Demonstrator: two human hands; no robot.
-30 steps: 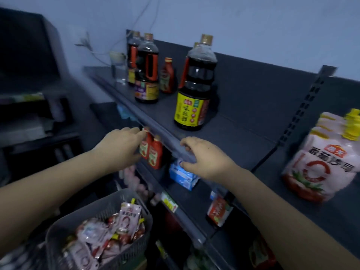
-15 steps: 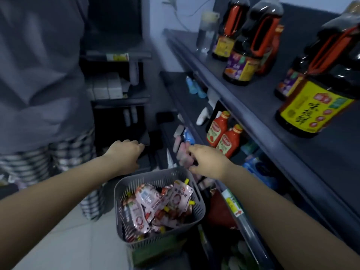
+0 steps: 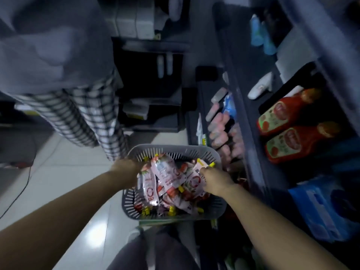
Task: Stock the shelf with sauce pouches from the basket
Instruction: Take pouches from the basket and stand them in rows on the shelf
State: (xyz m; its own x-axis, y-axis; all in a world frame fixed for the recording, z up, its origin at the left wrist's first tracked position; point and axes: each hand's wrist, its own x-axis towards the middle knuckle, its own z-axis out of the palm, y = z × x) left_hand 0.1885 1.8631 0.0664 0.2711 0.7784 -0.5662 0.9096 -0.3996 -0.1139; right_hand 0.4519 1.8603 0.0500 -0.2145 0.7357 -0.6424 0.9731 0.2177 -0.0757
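Both our arms reach down into the grey basket [image 3: 175, 149]. Our right hand [image 3: 216, 179] bends at the wrist, fingers [image 3: 205, 170] pinching the top of one sauce pouch [image 3: 193, 179]. Our left hand [image 3: 126, 172] sits at the left rim, its fingers buried among the pouches [image 3: 165, 176]; spread or curled, we cannot tell.

The basket [image 3: 175, 148] is grey with slotted walls. The sauce pouches [image 3: 165, 172] are pink-white, printed in red, with yellow caps. Two ketchup bottles [image 3: 288, 112] are red with orange caps and green-edged labels. Trousers [image 3: 87, 117] show a black-and-white check. The floor [image 3: 58, 172] is glossy white tile.
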